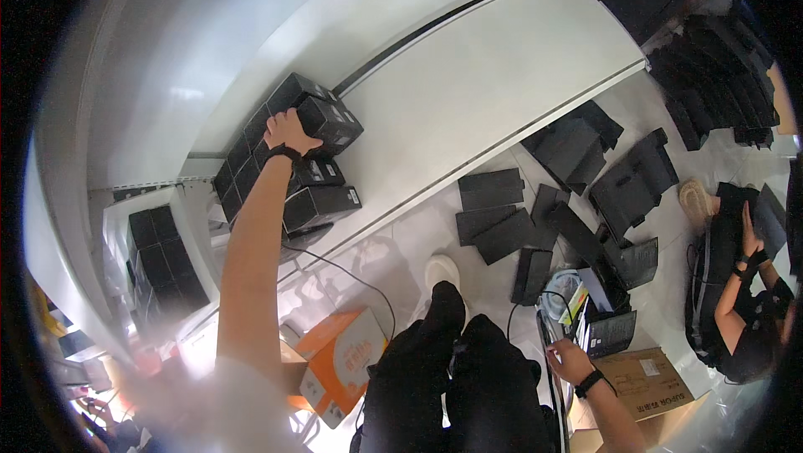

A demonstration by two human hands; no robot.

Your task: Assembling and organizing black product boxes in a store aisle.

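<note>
My left hand (290,132) reaches out to a stack of black boxes (333,125) at the left end of a white shelf. Its thumb and fingers are spread around one of these boxes, gripping it from above. Part of that box is hidden under the hand. Low on the right, my right hand (570,361) is curled beside a thin dark edge, near a brown cardboard box (648,382). What its fingers hold, if anything, cannot be made out.
White shelf (485,76) runs rightward. Black flattened cartons (493,227) lie across the tiled floor. An orange-and-white box (343,365) stands near my legs, with a cable (368,281) nearby. More black boxes (167,261) sit at left. Another person (740,302) crouches at right.
</note>
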